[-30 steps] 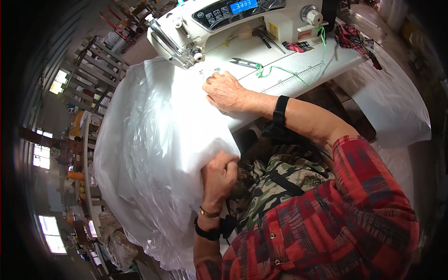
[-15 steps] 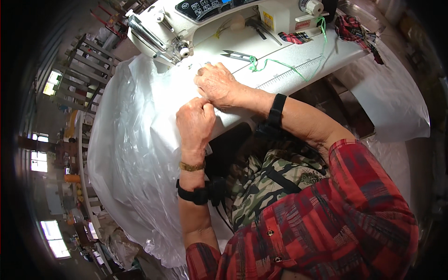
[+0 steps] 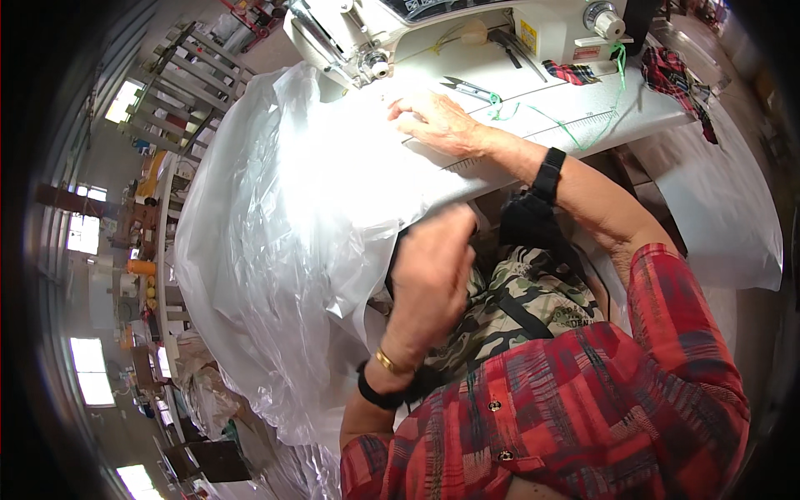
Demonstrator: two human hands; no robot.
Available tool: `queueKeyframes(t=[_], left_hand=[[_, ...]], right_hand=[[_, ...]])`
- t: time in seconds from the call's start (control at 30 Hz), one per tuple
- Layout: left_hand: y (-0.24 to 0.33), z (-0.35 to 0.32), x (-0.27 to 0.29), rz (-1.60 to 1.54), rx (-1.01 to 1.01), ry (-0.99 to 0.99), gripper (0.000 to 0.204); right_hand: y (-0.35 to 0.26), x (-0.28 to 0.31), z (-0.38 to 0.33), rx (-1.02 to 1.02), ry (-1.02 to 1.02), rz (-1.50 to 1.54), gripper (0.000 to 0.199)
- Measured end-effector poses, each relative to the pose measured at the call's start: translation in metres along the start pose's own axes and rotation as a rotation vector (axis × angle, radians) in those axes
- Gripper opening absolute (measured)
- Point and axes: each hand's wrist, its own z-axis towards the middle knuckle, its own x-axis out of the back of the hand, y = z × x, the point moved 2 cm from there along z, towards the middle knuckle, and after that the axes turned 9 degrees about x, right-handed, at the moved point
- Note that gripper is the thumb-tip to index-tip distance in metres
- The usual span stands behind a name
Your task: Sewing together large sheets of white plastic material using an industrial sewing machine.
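Observation:
A big sheet of clear, whitish plastic film (image 3: 283, 233) hangs over the near-left edge of the white sewing table (image 3: 583, 117) and runs under the needle of a white sewing machine (image 3: 350, 42). My right hand (image 3: 437, 125) lies flat on the film just right of the needle, fingers spread. My left hand (image 3: 429, 275) is down at the table's front edge, blurred, its fingers curled at the film's lower edge; whether it grips the film is unclear. Both wrists wear black bands.
Small scissors (image 3: 471, 86) and a loose green thread (image 3: 575, 125) lie on the table behind my right hand. A red plaid cloth scrap (image 3: 679, 75) sits at the far right. More plastic film (image 3: 717, 208) drapes over the table's right side. Shelving stands at left.
My left hand has dropped from the table top beside my right hand down to the film's lower edge at the table front. The right hand stays pressed near the needle.

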Motion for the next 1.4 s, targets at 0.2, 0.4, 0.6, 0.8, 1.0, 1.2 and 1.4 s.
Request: queueKeyframes(t=[0.2,0.4,0.6,0.8,1.0,1.2,1.4], left_hand=[[-0.054,-0.052,-0.008,0.311,0.307,-0.154,0.037],[-0.134,-0.075,0.084,0.774,0.645,0.006,0.025],[-0.149,-0.043,0.160,0.789,0.279,0.410,0.021],[-0.035,-0.026,0.119,0.566,0.270,-0.213,0.011],[0.002,0.041,0.088,0.473,-0.190,0.116,0.015],[-0.067,0.082,0.057,0.443,0.010,-0.157,0.019],[-0.098,0.094,0.049,-0.023,0.359,-0.283,0.013]], right_hand=[[-0.015,0.003,-0.021,0.566,-0.181,-0.194,0.023],[-0.014,0.011,-0.026,0.438,-0.225,-0.151,0.025],[-0.014,0.012,-0.027,0.398,-0.191,-0.046,0.026],[-0.011,0.010,-0.028,0.215,-0.269,0.026,0.023],[-0.013,0.011,-0.029,0.352,-0.166,-0.038,0.020],[-0.017,0.013,-0.035,0.420,-0.082,-0.136,0.024],[-0.021,0.013,-0.035,0.399,-0.114,-0.156,0.025]])
